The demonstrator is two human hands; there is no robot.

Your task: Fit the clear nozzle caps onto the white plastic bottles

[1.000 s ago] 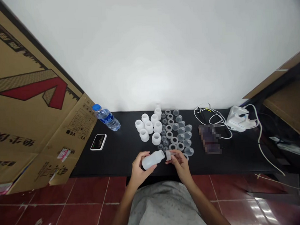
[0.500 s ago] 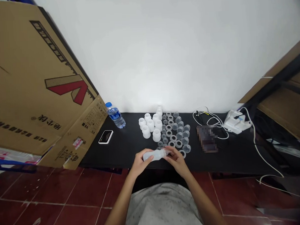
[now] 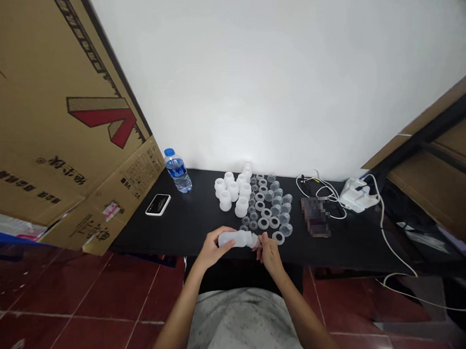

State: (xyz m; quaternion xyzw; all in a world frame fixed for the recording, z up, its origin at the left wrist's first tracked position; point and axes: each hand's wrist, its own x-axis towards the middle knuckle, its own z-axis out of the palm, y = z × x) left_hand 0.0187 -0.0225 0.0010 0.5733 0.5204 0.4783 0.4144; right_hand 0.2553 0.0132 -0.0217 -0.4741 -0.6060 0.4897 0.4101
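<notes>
My left hand (image 3: 213, 250) wraps around the body of a white plastic bottle (image 3: 236, 239), which lies roughly level above the black table's front edge. My right hand (image 3: 269, 253) pinches a small translucent plastic piece (image 3: 255, 241) against the bottle's neck. Its fingers partly hide that piece, so I cannot tell whether it is threaded on. Both hands are close together, just in front of the rows of parts.
The black table (image 3: 189, 222) holds white plastic collars (image 3: 228, 191), translucent cups and rings (image 3: 273, 209), a water bottle (image 3: 178, 172), a phone (image 3: 157, 204), a pixelated patch (image 3: 315, 217) and a white charger (image 3: 355, 195) with cables. Cardboard (image 3: 80, 124) leans at left.
The small piece has moved from just off the bottle's mouth onto its neck. The bottle has gone from tilted to nearly level, and the whole view has shifted slightly.
</notes>
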